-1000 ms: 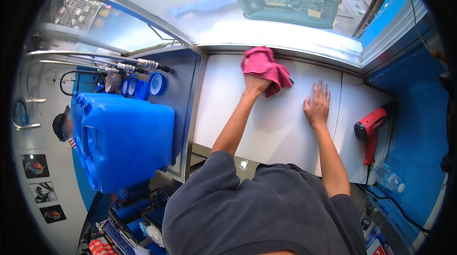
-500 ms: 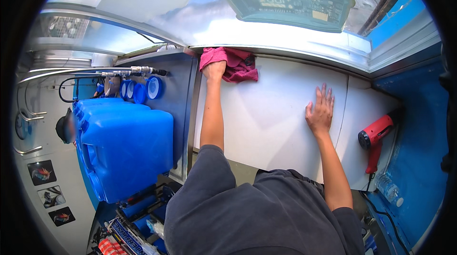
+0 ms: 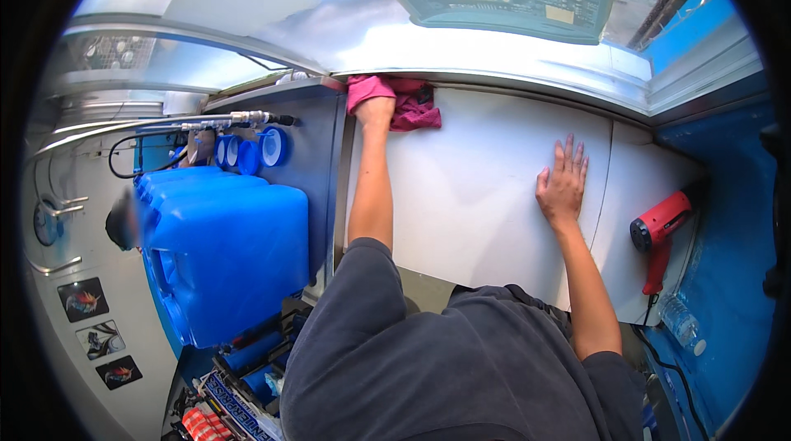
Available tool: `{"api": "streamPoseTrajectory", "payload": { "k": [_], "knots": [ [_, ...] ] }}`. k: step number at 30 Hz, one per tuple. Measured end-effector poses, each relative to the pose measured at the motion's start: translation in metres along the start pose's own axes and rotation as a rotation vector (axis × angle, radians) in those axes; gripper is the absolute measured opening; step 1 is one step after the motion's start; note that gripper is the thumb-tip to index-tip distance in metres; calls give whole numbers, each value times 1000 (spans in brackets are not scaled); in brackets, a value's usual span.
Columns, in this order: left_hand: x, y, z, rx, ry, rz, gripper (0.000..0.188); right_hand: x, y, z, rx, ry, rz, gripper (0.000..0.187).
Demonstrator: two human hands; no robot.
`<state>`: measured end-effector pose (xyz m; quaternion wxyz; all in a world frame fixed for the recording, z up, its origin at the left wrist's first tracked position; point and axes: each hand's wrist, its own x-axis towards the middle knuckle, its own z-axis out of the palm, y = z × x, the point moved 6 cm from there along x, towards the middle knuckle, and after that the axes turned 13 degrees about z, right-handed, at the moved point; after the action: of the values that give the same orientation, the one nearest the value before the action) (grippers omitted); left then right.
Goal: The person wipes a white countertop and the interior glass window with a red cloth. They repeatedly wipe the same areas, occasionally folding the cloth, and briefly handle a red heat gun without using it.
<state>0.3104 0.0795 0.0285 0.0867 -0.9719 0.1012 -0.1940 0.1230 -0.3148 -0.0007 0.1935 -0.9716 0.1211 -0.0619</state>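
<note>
In the head view, the cloth [image 3: 418, 114] is a deep pink, soft and crumpled, bunched into uneven folds with a loose, irregular hem; a small dark patch shows among the creases of its right part. It lies at the fingers of the left hand [image 3: 376, 111], on the white tabletop [image 3: 478, 177]. One part covers the fingers and reaches a little to the left of them; the rest spreads out to the right of the hand, and its far side, beyond the fingertips, lies along the foot of the window frame [image 3: 511, 58]. The left hand reaches straight forward, its back and wrist in sight. The fingers are hidden by the fabric, so whether they pinch it or press flat cannot be told.

The right hand [image 3: 562, 194], well apart from the cloth, rests palm down on the tabletop, fingers extended and slightly spread, thumb out to the left. To the right of this hand lies a red heat gun [image 3: 657, 231]; left of the left forearm stands a blue jerrycan [image 3: 247, 235].
</note>
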Motion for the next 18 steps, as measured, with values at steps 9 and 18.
{"api": "streamPoseTrajectory", "payload": {
  "k": [9,18],
  "knots": [
    [1,125,-27,-293,-122,40,13,0,-4,-2,-33,3,-10,65],
    [16,407,-88,-626,62,610,20,1,21,-2,289,107,-34,62]
  ]
}}
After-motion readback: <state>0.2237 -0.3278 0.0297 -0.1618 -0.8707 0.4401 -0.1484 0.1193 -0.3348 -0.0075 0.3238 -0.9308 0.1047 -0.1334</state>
